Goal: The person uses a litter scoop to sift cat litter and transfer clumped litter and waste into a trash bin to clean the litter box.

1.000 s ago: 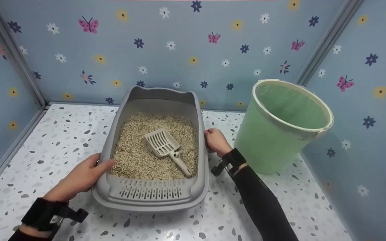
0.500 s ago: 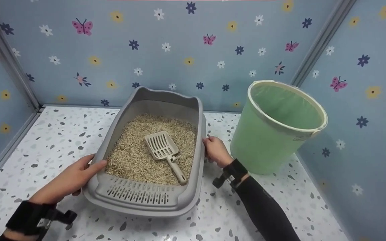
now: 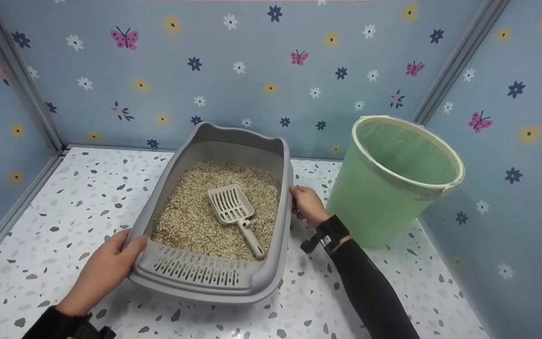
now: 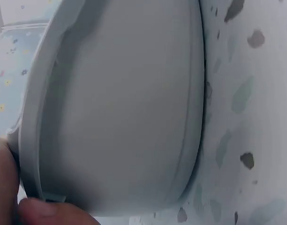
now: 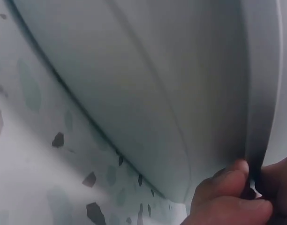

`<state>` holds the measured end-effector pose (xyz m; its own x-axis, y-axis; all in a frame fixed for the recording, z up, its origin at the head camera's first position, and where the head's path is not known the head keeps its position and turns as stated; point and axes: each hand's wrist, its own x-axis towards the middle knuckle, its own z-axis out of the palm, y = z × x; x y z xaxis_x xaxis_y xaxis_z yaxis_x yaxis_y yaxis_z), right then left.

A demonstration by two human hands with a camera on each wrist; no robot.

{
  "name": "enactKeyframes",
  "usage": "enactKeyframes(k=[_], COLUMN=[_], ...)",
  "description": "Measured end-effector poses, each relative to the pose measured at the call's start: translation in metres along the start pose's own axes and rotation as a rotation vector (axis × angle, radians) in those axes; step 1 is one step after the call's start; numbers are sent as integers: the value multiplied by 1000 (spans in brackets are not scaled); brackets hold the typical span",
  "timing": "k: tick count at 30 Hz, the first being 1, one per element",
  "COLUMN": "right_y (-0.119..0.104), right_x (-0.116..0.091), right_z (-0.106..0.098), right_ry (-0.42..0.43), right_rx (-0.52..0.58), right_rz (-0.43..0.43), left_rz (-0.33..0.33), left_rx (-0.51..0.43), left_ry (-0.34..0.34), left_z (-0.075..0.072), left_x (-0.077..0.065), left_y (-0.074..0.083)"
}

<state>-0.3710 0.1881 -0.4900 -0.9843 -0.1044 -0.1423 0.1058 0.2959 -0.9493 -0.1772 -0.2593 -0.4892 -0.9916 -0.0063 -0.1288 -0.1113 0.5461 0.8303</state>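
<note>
Gripping one grey tray (image 3: 235,149) by opposite sides with curled fingers (image 5: 228,185) of two hands: left hand (image 3: 106,264), right hand (image 3: 308,205). Located left of one green bin (image 3: 370,202); containing litter (image 3: 188,228) and one scoop (image 3: 244,218).

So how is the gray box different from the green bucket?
The gray box is long and low; the green bucket is round and tall. The gray box holds litter with a scoop on top; the green bucket has a see-through liner. Both are open on top.
</note>
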Motion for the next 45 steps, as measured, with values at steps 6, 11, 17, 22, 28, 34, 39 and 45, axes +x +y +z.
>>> enactKeyframes(k=[6, 11, 17, 22, 28, 34, 39, 45], right_y=[3, 10, 13, 11, 4, 8, 12, 17], right_x=[-12, -29, -46, -43, -14, -4, -14, -39], right_z=[1, 3, 2, -3, -9, -18, -23, -23], right_ry=[23, -5, -49, -6, 130, 127, 71, 37], right_rx=[16, 94, 131, 53, 3, 104, 170, 229], right_rz=[4, -4, -28, 9, 51, 79, 44, 26], left_rz=[32, 42, 62, 6, -81, -72, -24, 19], left_rx=[-68, -112, -111, -56, -79, -51, -51, -126], left_ry=[-9, -50, -85, -51, -82, -38, -24, -27], left_z=[-10, -25, -41, -33, -9, -2, -12, -29], left_x=[14, 31, 52, 37, -3, 4, 22, 52], left_y=[-7, -17, -23, -18, -7, -14, -24, -33])
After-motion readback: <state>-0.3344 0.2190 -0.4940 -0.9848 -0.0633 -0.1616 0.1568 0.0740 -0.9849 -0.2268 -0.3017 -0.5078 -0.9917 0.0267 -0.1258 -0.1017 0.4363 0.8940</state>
